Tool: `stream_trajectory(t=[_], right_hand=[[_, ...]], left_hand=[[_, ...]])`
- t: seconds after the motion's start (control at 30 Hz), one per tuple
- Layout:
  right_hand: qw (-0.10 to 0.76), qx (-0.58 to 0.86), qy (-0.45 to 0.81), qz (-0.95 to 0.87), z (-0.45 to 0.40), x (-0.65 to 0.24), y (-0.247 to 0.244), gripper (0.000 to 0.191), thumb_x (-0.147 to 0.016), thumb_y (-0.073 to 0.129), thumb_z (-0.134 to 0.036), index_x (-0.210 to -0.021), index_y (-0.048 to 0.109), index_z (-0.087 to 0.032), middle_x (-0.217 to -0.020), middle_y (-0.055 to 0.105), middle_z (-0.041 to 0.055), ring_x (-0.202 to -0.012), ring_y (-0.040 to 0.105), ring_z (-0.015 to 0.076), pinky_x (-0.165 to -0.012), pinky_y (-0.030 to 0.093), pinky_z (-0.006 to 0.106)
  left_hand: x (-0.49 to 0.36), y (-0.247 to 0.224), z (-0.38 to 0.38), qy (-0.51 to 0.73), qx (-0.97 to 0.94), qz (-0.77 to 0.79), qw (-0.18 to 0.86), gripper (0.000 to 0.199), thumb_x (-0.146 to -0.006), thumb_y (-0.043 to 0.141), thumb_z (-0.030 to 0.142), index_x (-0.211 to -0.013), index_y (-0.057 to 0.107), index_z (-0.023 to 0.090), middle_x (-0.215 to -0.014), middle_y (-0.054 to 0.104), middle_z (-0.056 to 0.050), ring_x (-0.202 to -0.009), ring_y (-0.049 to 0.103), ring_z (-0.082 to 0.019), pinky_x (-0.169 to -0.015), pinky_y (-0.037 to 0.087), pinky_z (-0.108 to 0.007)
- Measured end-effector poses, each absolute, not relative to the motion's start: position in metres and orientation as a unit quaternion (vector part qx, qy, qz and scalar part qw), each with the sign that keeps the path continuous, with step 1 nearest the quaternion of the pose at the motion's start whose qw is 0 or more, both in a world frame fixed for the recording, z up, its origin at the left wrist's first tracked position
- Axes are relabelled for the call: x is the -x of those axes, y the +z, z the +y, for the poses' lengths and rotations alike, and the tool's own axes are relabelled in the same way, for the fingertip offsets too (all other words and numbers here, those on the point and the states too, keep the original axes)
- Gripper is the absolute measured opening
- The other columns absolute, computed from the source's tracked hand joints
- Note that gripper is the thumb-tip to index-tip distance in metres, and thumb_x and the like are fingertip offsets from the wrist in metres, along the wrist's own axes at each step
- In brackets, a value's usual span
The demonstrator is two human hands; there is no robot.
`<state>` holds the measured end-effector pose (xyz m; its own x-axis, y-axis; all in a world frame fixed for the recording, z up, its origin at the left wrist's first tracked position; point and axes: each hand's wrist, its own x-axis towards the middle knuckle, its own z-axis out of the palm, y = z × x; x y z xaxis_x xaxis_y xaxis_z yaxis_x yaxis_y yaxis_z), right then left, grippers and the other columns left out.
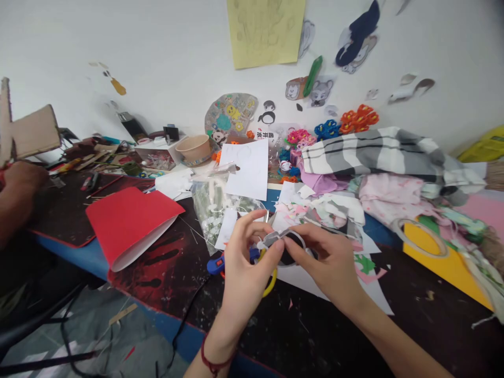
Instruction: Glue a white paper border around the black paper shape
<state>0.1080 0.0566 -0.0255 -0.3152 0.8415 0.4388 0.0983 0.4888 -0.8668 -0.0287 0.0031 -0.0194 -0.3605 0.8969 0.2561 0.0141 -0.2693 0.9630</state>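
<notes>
Grey-black piece (287, 258) between both hands (244, 262) (334, 260)

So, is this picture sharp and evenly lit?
Head view: diffuse light on the white wall, darkening at the top right corner; pencil marks on the yellow paper faint; the grey-and-black piece in the left hand and right hand slightly soft.

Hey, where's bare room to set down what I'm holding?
The dark tabletop shows mostly bare, with small bits, between your left forearm and right forearm, and again between the right one and the yellow sheet. Left, a patch lies between the red card and another person's hand. Farther back it's crowded: plastic bag, paper scraps, checked cloth.
</notes>
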Motion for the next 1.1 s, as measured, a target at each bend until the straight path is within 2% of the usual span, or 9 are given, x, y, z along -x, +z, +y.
stream_trajectory(t=[0.43, 1.1], right_hand=[[0.468, 0.341, 0.382, -0.720, 0.056, -0.108, -0.029, 0.009, -0.088, 0.066, -0.027, -0.083, 0.071, -0.021, -0.068, 0.064, -0.0030, -0.058, 0.052, 0.0097, -0.054, 0.043, 0.022], [0.503, 0.330, 0.380, -0.703, 0.054, -0.108, -0.027, 0.012, -0.085, 0.066, -0.018, -0.075, 0.071, -0.021, -0.066, 0.068, -0.0037, -0.059, 0.057, 0.0097, -0.056, 0.046, 0.021]], left_hand=[[0.026, -0.024, 0.002, 0.676, -0.432, 0.485, 0.347, 0.037, -0.086, 0.071, 0.020, -0.120, 0.058, 0.025, -0.090, 0.063, 0.001, -0.087, 0.058, -0.014, -0.084, 0.046, -0.027], [0.015, -0.026, 0.000, 0.696, -0.415, 0.481, 0.335, 0.035, -0.086, 0.071, 0.019, -0.118, 0.058, 0.025, -0.090, 0.063, 0.001, -0.085, 0.059, -0.012, -0.080, 0.046, -0.024]])
